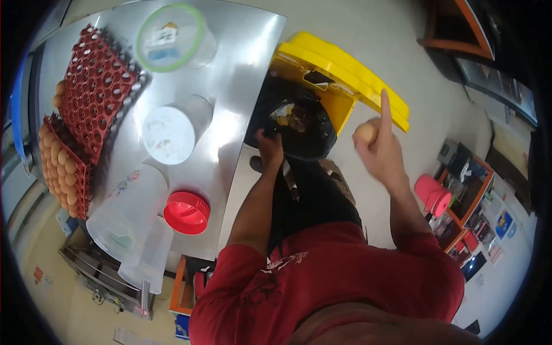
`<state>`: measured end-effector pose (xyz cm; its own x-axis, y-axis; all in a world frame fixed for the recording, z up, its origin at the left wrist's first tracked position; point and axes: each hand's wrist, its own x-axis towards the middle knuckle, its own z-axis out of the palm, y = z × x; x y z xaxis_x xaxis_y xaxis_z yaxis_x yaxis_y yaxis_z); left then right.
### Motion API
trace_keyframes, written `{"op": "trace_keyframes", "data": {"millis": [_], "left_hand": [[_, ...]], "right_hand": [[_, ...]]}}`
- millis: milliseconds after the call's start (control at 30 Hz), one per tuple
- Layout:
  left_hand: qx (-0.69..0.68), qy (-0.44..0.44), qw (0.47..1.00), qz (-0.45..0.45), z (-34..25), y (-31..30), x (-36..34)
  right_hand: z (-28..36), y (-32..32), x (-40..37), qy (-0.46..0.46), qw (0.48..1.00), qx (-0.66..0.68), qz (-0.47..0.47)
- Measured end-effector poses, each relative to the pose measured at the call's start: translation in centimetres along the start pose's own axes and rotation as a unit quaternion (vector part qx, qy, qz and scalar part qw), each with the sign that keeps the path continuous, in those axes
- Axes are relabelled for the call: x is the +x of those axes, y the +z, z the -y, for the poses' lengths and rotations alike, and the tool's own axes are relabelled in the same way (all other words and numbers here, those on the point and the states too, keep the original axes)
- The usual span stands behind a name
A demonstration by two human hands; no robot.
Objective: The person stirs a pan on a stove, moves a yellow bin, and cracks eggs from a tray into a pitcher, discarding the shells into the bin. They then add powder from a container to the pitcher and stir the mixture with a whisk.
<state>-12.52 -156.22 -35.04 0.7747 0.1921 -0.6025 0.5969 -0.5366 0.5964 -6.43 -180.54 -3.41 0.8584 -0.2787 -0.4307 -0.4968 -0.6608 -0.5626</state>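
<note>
Right hand (pixel 384 152) in the head view has an egg (pixel 364 133) tucked against the thumb, index finger sticking straight out, out over the floor just right of the yellow bin (pixel 345 69). Left hand (pixel 270 150) is at the near left edge of the black liner (pixel 313 138), fingers bent, can't tell if it's actually gripping. Progress-wise, that one egg's out of the trays and the side I can see looks whole, while loads more eggs (pixel 56 167) sit by the red trays (pixel 95 92) on the bench (pixel 241 57), far left. There's yellowish mess inside the liner, no clue what exactly.
</note>
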Motion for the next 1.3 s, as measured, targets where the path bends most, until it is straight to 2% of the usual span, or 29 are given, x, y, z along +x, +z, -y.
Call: {"op": "trace_keyframes", "data": {"millis": [67,133,167,233,333,433,467,633,700,767,833,933,1000,1067,1133,1200,1233,1300], "left_hand": [[-0.043,-0.003,0.997,0.06,-4.4,-0.1,1.8],[-0.018,0.015,0.998,0.063,-6.4,1.7,4.1],[-0.01,-0.013,0.997,0.076,-6.9,2.6,5.0],[-0.003,-0.067,0.993,0.094,-7.9,4.5,7.0],[0.0,0.002,0.998,0.063,-3.0,10.0,10.8],[-0.093,-0.109,0.981,0.134,-10.5,5.9,8.8],[-0.127,-0.107,0.977,0.132,-11.3,5.3,8.6],[-0.285,-0.086,0.946,0.127,-16.0,2.3,7.1],[-0.338,-0.074,0.925,0.16,-15.3,2.0,7.4],[-0.364,-0.06,0.912,0.179,-13.9,1.5,7.1],[-0.364,-0.038,0.911,0.188,-13.4,1.2,5.6],[-0.261,0.04,0.955,0.132,-9.3,1.5,2.8],[-0.08,0.073,0.979,0.175,-6.0,-0.6,-0.8],[-0.114,0.13,0.959,0.224,-0.2,-1.2,-5.0],[-0.112,0.157,0.958,0.214,-1.1,-6.9,-11.7],[-0.133,0.126,0.957,0.224,0.1,-11.0,-15.8],[-0.135,0.121,0.965,0.191,0.5,-13.1,-17.2],[-0.145,0.105,0.975,0.131,1.9,-16.9,-20.3]], "right_hand": [[-2.3,2.3,-2.4,-0.019,0.994,0.102,0.025],[-6.8,6.1,-1.7,0.052,0.976,0.167,0.132],[-9.4,8.3,-0.9,0.087,0.959,0.196,0.185],[-15.1,12.9,2.5,0.277,0.877,0.311,0.239],[-23.7,19.3,7.0,0.366,0.875,0.249,0.198],[-28.6,22.6,8.8,0.407,0.845,0.274,0.214],[-28.7,23.0,9.2,0.417,0.836,0.288,0.21],[-32.3,20.1,8.1,0.438,0.819,0.335,0.156],[-34.0,19.0,7.0,0.446,0.797,0.393,0.107],[-34.8,18.0,5.6,0.431,0.784,0.437,0.096],[-34.3,17.2,4.5,0.415,0.782,0.458,0.08],[-31.4,15.7,3.2,0.378,0.798,0.466,0.058],[-29.2,14.8,2.1,0.339,0.806,0.481,0.066],[-26.0,14.0,1.0,0.329,0.75,0.558,0.136],[-22.4,13.4,0.3,0.318,0.698,0.609,0.204],[-17.2,13.5,-1.3,0.303,0.657,0.634,0.273],[-15.8,14.1,-1.7,0.271,0.648,0.631,0.33],[-11.1,14.7,-2.8,0.247,0.652,0.61,0.377]]}}
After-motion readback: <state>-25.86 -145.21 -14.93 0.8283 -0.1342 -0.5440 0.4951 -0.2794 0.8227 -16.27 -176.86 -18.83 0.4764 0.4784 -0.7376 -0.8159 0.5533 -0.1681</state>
